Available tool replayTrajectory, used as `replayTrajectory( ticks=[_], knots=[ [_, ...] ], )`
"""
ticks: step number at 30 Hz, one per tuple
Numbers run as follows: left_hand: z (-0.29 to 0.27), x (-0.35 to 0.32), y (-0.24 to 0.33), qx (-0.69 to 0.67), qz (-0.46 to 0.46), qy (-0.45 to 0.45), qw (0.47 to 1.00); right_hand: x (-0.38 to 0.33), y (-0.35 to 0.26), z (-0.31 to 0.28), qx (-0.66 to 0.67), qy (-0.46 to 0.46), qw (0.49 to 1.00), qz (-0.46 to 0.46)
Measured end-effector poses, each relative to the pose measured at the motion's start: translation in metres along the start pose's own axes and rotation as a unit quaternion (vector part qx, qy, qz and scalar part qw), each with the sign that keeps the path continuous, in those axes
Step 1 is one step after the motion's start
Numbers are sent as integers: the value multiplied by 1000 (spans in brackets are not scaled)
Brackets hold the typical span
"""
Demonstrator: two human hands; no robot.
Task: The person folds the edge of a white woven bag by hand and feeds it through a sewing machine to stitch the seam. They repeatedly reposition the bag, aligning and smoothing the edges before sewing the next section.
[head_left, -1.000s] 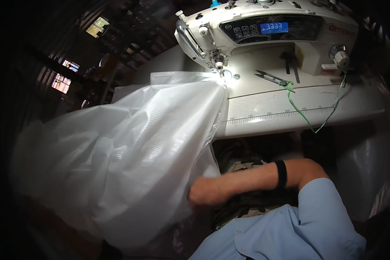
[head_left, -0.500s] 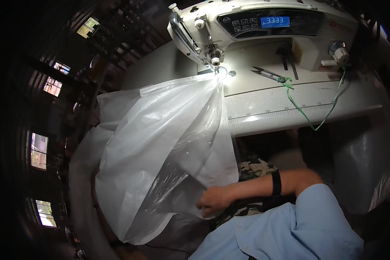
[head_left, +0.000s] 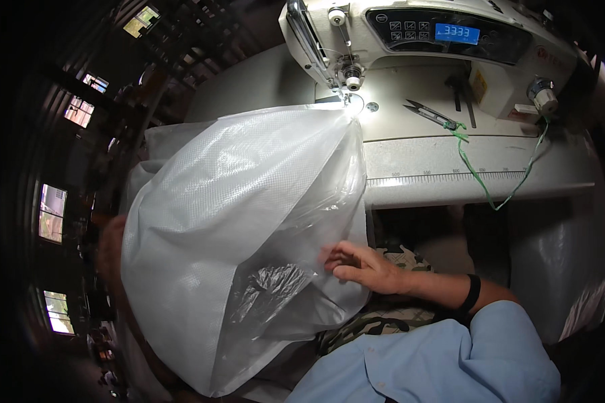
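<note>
White woven plastic sheet (head_left: 202,195) fills the left and centre, its gathered top corner at the lit needle area (head_left: 350,101) of a pale sewing machine (head_left: 390,57). Glossy clear film (head_left: 275,285) shows along the sheet's right side. The person's right hand (head_left: 368,267) is at that film, fingers loosely curled, thumb slightly apart; whether they pinch it, I cannot tell. The left hand (head_left: 111,245) (blurred, at the sheet's left edge) has fingers too unclear to read. Dark metal snips (head_left: 431,115) lie beneath the machine's arm, beside green cord (head_left: 475,174).

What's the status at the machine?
Right hand half-curled over sheet; left hand blurred at its edge, grip unclear. Sheet runs under machine head. Snips lie right, apart from sheet.
</note>
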State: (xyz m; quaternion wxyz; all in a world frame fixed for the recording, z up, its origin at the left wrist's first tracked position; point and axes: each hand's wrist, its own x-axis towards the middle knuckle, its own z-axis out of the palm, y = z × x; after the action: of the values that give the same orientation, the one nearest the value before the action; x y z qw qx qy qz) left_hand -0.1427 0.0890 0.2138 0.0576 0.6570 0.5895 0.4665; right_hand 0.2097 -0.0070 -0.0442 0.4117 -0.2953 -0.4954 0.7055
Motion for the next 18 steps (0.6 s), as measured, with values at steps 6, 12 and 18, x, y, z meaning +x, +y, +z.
replayTrajectory(
  ticks=[6,12,18],
  knots=[
    [40,-65,83,241,404,-289,834,17,12,15,188,134,973,24],
    [55,-93,-33,289,225,-373,852,43,27,44,234,88,968,-36],
    [105,-119,-60,288,233,-469,802,42,53,42,135,6,989,62]
  ],
)
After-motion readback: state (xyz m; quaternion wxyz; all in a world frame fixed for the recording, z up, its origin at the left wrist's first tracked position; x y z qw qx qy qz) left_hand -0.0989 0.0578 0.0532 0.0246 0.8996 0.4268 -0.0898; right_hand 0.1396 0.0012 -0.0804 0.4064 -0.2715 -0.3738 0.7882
